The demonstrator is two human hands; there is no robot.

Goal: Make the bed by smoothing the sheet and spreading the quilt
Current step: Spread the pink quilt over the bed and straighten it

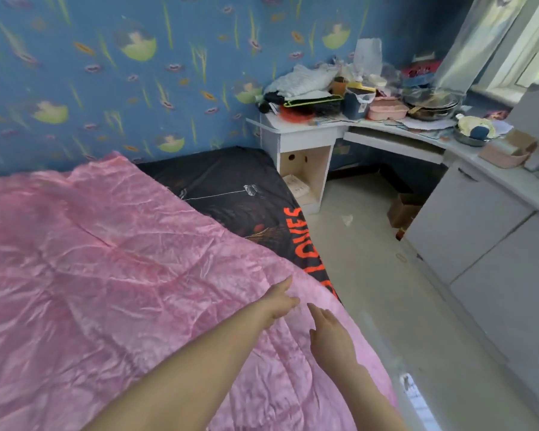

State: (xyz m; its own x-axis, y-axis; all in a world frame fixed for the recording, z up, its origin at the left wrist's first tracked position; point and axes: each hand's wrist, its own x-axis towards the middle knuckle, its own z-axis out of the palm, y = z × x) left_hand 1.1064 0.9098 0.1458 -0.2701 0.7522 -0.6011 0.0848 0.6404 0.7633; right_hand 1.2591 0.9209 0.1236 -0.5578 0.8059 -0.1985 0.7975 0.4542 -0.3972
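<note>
A crinkled pink quilt [112,275] covers most of the bed. At the far end the black sheet [231,181] with orange letters lies bare. My left hand [279,301] is on the quilt close to its right edge, thumb raised and fingers curled into the fabric. Just right of it, my right hand [329,334] hovers over the quilt's edge with its fingers relaxed and the index finger pointing forward, holding nothing.
A white corner desk [305,132] piled with clutter stands past the foot of the bed. White cabinets [479,237] line the right side. A strip of pale floor [386,290] runs between bed and cabinets, with a cardboard box [402,209] under the desk.
</note>
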